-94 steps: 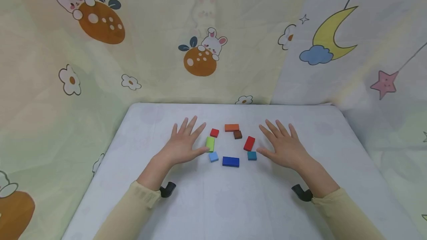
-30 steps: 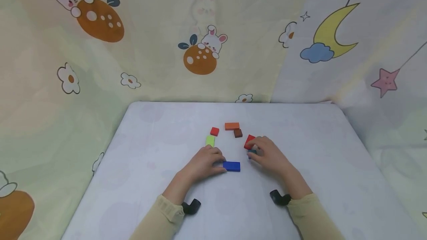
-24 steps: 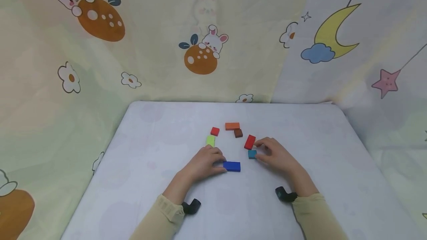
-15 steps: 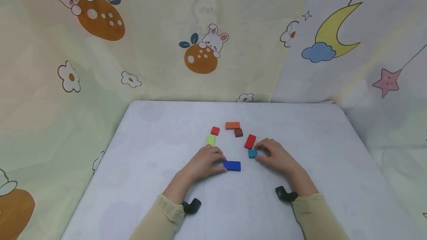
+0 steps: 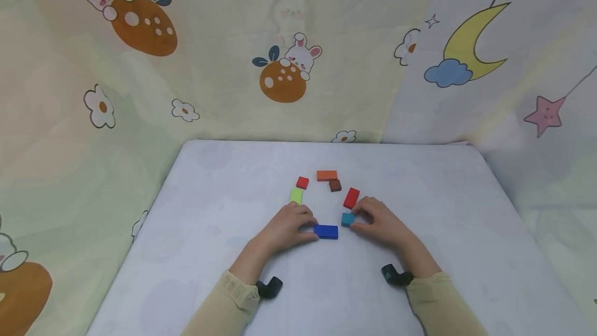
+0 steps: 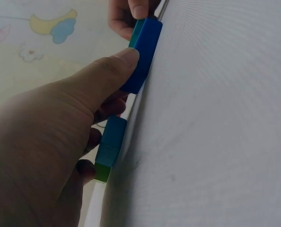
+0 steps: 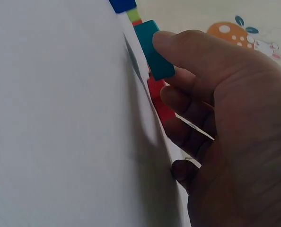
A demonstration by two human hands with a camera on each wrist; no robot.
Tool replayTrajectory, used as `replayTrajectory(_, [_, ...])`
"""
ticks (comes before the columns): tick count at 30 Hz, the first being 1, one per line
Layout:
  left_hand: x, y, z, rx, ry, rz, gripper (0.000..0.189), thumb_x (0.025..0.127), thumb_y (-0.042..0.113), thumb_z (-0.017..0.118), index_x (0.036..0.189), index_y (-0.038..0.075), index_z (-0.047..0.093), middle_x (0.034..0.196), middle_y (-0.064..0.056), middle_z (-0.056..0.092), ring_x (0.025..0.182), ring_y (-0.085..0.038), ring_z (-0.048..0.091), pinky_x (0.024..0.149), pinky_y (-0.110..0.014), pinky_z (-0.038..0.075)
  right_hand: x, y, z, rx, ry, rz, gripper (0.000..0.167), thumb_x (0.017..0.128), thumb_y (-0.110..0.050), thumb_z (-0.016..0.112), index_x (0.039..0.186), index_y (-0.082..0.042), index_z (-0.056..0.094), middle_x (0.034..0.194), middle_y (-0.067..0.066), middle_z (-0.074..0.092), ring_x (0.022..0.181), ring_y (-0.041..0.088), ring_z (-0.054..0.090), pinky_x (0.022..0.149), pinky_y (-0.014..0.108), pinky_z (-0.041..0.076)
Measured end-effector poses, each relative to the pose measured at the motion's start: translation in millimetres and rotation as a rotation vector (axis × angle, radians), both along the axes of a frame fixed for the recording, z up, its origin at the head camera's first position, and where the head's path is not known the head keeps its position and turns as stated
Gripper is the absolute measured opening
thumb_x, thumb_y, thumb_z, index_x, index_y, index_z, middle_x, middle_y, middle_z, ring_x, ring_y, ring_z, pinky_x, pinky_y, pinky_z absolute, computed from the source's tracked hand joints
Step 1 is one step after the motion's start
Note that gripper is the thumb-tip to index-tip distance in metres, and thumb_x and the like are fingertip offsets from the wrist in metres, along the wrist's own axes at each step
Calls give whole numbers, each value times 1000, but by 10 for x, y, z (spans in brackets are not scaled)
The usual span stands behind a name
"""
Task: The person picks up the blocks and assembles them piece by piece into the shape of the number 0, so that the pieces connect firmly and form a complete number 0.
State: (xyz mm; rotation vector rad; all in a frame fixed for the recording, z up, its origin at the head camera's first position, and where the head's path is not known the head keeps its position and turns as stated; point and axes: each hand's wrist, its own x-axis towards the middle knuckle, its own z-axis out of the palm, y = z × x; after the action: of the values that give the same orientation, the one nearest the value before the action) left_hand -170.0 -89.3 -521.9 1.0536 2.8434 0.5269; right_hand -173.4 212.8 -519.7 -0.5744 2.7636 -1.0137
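Observation:
My left hand (image 5: 285, 226) grips the left end of a dark blue rectangular block (image 5: 328, 232), thumb on its near side. A light blue block (image 6: 113, 135), out of sight under this hand in the head view, lies by its other fingers in the left wrist view. My right hand (image 5: 383, 222) pinches a small teal block (image 5: 347, 220) between thumb and finger. In the right wrist view, the teal block (image 7: 153, 49) looks tilted, slightly off the table. A red rectangular block (image 5: 352, 198) lies just beyond the right fingers.
Around the far side of the loose ring lie a lime green block (image 5: 296, 196), a small red block (image 5: 302, 183), an orange block (image 5: 327, 176) and a small brown block (image 5: 335, 185). A white-covered table (image 5: 224, 180) bears them. A printed cloth (image 5: 210, 56) hangs behind.
Both hands, earlier spread flat beside the ring, have come in to the blocks. The right hand let go of the teal block briefly, then took it and shifted it left and nearer.

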Motion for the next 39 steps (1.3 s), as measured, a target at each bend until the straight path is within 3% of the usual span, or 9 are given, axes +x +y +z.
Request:
replayTrajectory(28, [4,1,13,5,3,4,36,87,54,70,116,33,71,115,13,64,107,-8,51,93,-27,46,28,-118,-13,108,76,53,30,79,-36,81,100,-31,61,99,-14,58,98,9,50,88,36,46])
replayTrajectory(34, [-40,-42,2,75,-7,133,46,87,59,66,127,35,64,119,12,61,111,-9,51,92,-29,50,24,-116,-33,108,67,51,30,79,-37,81,100,-32,61,99,-15,58,99,9,49,88,36,46])
replayTrajectory(39, [-110,-238,22,111,-19,224,39,88,53,68,121,32,67,111,12,62,103,-8,51,89,-28,51,13,-102,-57,95,79,60,30,79,-37,81,99,-32,60,97,-15,57,97,9,49,86,36,45])
